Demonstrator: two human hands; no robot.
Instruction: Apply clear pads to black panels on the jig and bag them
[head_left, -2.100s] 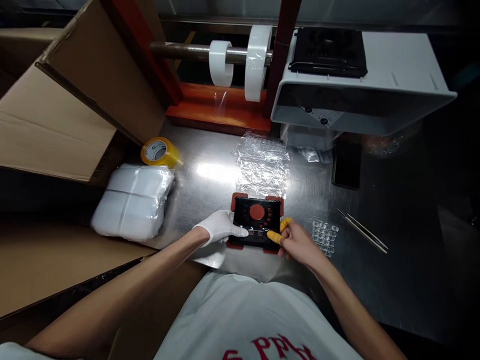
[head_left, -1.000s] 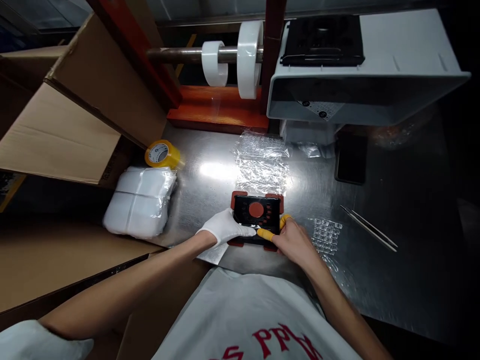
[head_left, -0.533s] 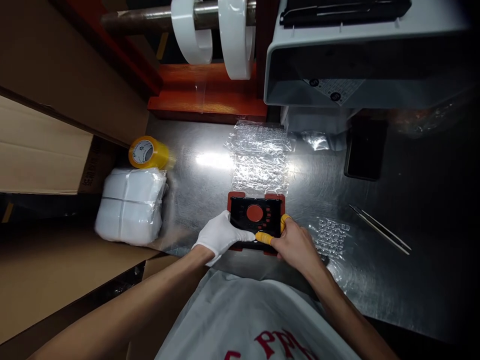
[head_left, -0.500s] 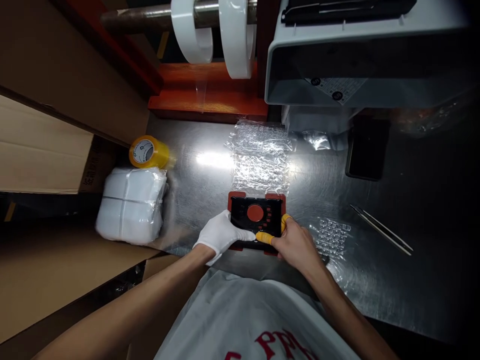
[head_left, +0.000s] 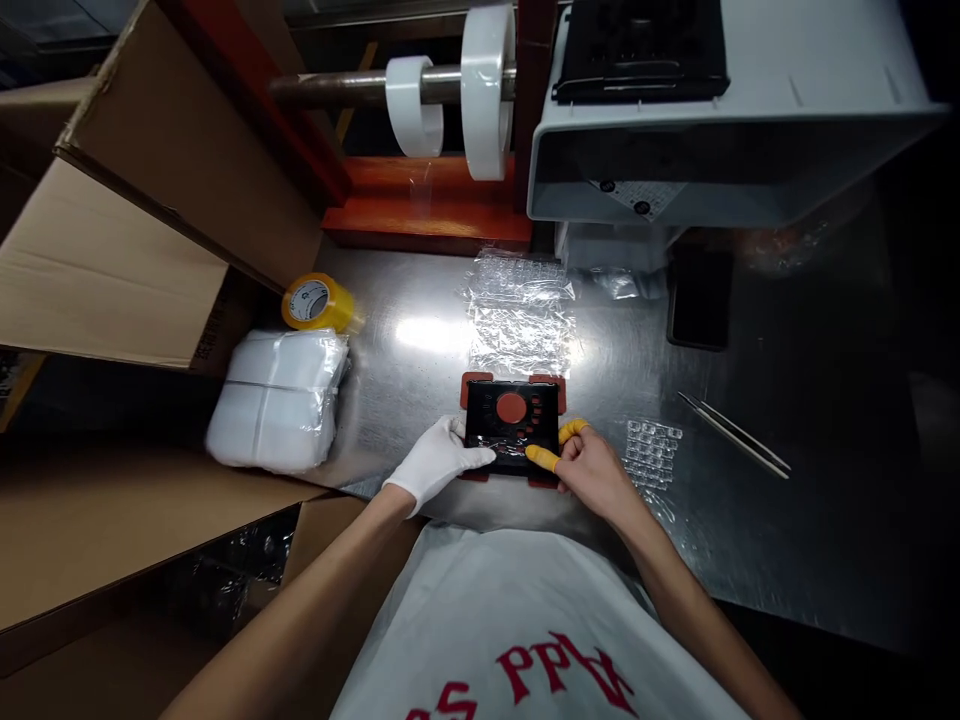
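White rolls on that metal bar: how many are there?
2: the smaller roll on the left, the larger roll on the right, beside the dark red post. Any behind that post would be hidden.

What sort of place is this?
Probably a factory workbench, perhaps for assembly or packing: a shiny grey metal worktop, a round yellow tape roll and a large open brown cardboard box.

Metal bench (head_left: 405, 395) bearing a bright patch of glare (head_left: 431, 333); surroundings dim, right edge darkest; yellow stripe (head_left: 21, 393) at left.
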